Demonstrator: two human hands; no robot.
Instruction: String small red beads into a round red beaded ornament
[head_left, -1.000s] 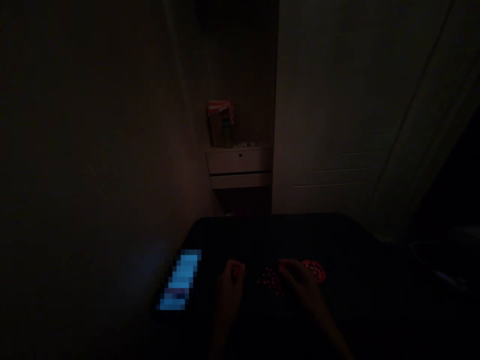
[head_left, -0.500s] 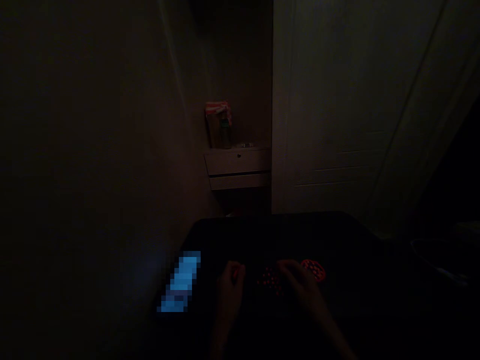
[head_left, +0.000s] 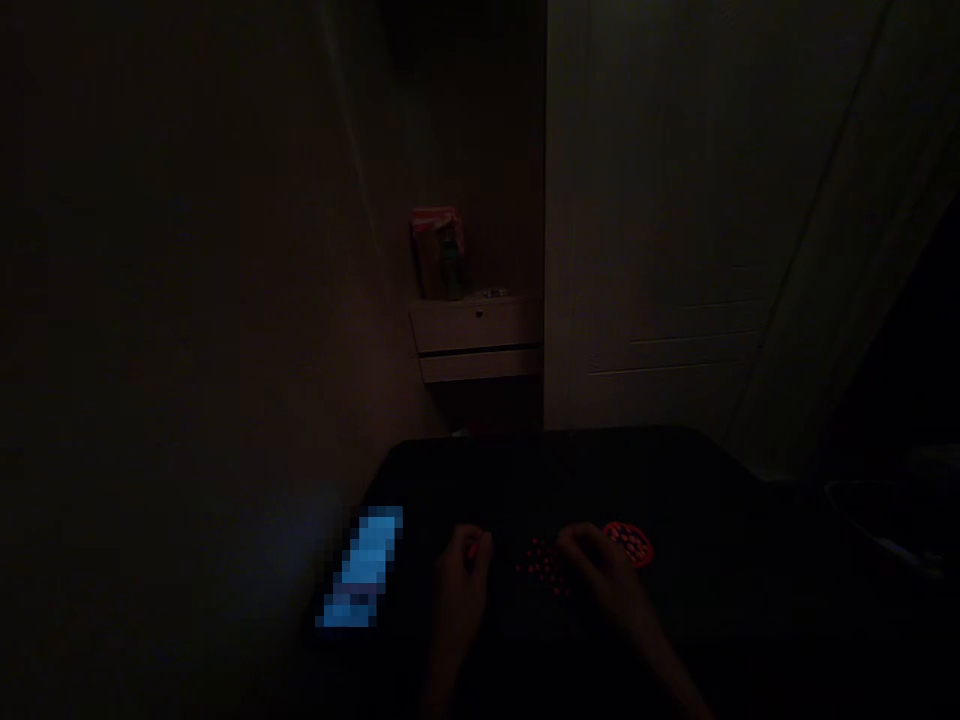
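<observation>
The room is very dark. Both hands rest on a dark table (head_left: 675, 470) near its front. My left hand (head_left: 463, 565) is curled, with a small red thing pinched at its fingertips that I cannot make out. My right hand (head_left: 596, 565) lies over a scatter of small red beads (head_left: 541, 568), its fingers bent down onto them. Just right of that hand sits a red round dish (head_left: 631, 543) with more beads in it.
A glowing blue screen (head_left: 361, 567) lies on the table's left edge. Behind stands a pale drawer unit (head_left: 478, 335) with a red-topped packet and bottle (head_left: 438, 253) on it. A pale door (head_left: 675, 200) fills the right.
Almost nothing differs. The view has shifted slightly, and both hands stay in the same place over the beads.
</observation>
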